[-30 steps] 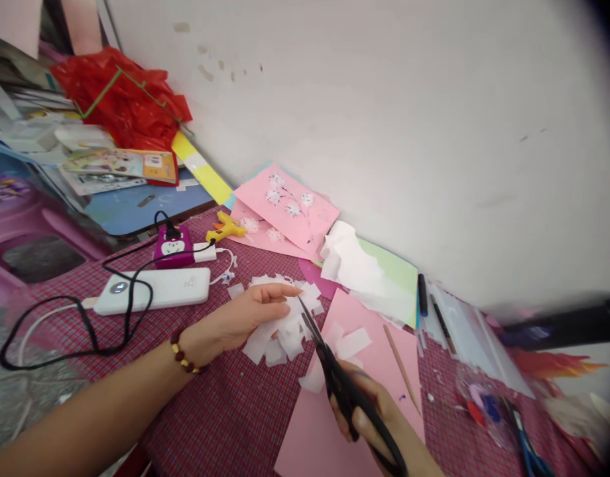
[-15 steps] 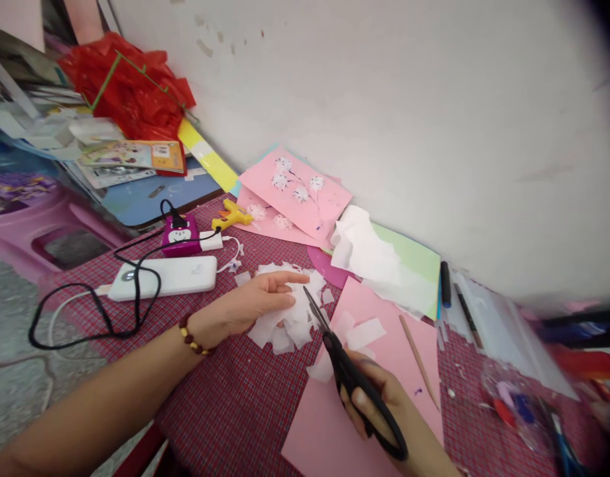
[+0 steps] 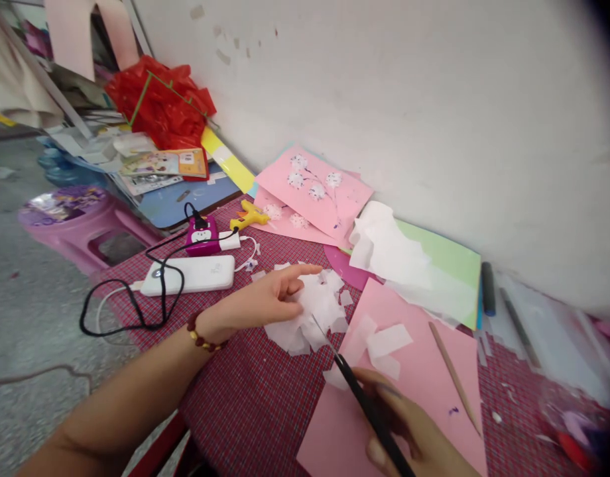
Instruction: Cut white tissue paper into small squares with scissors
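Note:
My left hand (image 3: 271, 295) reaches over a pile of white paper scraps (image 3: 325, 306). Its index finger and thumb stretch apart while the other fingers curl, and nothing shows between them. In my right hand (image 3: 407, 414) is a pair of black-handled scissors (image 3: 363, 396), seen edge-on with the thin blades pointing at the scraps. Below that hand lies a pink sheet (image 3: 329, 427), bearing several loose white paper pieces (image 3: 390, 339) and a brown pencil (image 3: 453, 371).
Pink cards with white flower heads (image 3: 315, 179) lean at the wall. Crumpled white tissue paper (image 3: 379, 242) covers part of a green sheet (image 3: 444, 265). To the left are a yellow glue gun (image 3: 249, 215), a white power bank (image 3: 200, 273) and a looped black cable (image 3: 160, 326).
The view has swung left, so table items appear farther right. The scissors have turned edge-on in my right hand. My left hand stays over the scraps.

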The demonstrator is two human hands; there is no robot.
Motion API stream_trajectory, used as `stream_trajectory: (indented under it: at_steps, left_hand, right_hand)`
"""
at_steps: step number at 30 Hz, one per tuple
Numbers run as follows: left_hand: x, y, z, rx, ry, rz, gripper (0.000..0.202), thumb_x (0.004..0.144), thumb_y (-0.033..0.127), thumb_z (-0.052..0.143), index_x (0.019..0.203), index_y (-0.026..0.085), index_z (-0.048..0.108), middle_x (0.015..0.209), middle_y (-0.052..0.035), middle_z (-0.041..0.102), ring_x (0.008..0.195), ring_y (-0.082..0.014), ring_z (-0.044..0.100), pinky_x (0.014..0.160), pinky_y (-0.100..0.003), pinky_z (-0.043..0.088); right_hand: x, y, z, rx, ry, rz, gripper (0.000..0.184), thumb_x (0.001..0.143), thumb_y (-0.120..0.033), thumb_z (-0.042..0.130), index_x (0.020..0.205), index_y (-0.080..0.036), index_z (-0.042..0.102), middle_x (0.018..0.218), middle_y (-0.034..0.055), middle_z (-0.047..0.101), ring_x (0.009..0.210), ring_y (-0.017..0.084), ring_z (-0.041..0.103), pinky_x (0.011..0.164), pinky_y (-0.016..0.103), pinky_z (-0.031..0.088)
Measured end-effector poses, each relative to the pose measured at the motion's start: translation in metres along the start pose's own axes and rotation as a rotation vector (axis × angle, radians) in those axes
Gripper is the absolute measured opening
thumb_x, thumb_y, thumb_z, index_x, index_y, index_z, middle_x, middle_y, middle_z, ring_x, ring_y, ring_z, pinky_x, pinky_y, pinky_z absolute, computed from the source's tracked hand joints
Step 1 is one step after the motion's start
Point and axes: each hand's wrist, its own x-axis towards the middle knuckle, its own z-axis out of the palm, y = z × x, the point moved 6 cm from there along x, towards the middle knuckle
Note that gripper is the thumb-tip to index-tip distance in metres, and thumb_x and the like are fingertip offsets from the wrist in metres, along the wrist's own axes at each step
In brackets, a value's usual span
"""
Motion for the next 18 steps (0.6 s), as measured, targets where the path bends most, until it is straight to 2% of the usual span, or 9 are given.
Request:
stream_trajectory:
  at_steps: [2,4,8,11,15,18]
  left_hand:
    - [-0.003,0.005,0.002,0.145,0.022,0.021,0.074,0.075,0.007,0.053,0.145,0.026,0.036,0.072,0.007,0.039,0.059,-0.0071,0.037,0.051,-0.019,0.027]
    - [-0.006,0.008,0.006,0.213,0.03,0.022,0.077,0.074,0.005,0.049,0.147,0.027,0.033,0.074,0.0069,0.037,0.06,-0.0072,0.037,0.051,-0.018,0.028]
    - [-0.008,0.008,0.01,0.259,0.05,0.011,0.079,0.075,0.006,0.048,0.149,0.025,0.028,0.071,0.0076,0.035,0.059,-0.0071,0.035,0.051,-0.019,0.027]
    - [-0.006,0.002,0.009,0.246,0.05,-0.023,0.082,0.074,0.007,0.05,0.15,0.025,0.026,0.07,0.0079,0.035,0.057,-0.0067,0.034,0.05,-0.019,0.025]
    - [-0.004,-0.007,0.011,0.174,-0.027,-0.088,0.088,0.068,0.004,0.046,0.15,0.026,0.023,0.074,0.0075,0.043,0.056,-0.0057,0.037,0.048,-0.018,0.025]
    - [-0.003,-0.008,0.011,0.204,-0.06,-0.088,0.088,0.068,0.004,0.047,0.15,0.027,0.024,0.071,0.0083,0.04,0.054,-0.0057,0.035,0.047,-0.018,0.024]
  right_hand:
    - [-0.003,-0.005,0.002,-0.059,0.038,0.053,0.057,0.074,-0.02,0.065,0.13,-0.03,0.058,0.124,0.0104,0.066,0.103,0.031,0.066,0.085,0.043,0.055]
    - [-0.003,-0.011,0.002,-0.117,0.088,0.075,0.056,0.073,-0.019,0.065,0.129,-0.026,0.059,0.131,0.0105,0.064,0.115,0.031,0.062,0.094,0.042,0.052]
    - [0.0,-0.022,0.0,-0.12,0.171,0.013,0.055,0.073,-0.022,0.067,0.127,-0.024,0.061,0.133,0.0097,0.062,0.13,0.03,0.052,0.108,0.042,0.043]
    - [0.001,-0.022,0.0,-0.104,0.174,-0.015,0.055,0.073,-0.023,0.069,0.128,-0.025,0.061,0.129,0.0092,0.064,0.13,0.03,0.052,0.107,0.042,0.044]
    - [0.004,-0.016,0.0,-0.1,0.138,0.002,0.056,0.071,-0.025,0.073,0.127,-0.026,0.062,0.127,0.0097,0.065,0.125,0.032,0.055,0.104,0.044,0.045]
    - [0.005,-0.01,-0.001,-0.056,0.098,0.016,0.055,0.072,-0.027,0.074,0.126,-0.028,0.063,0.129,0.0089,0.064,0.125,0.032,0.055,0.103,0.043,0.045]
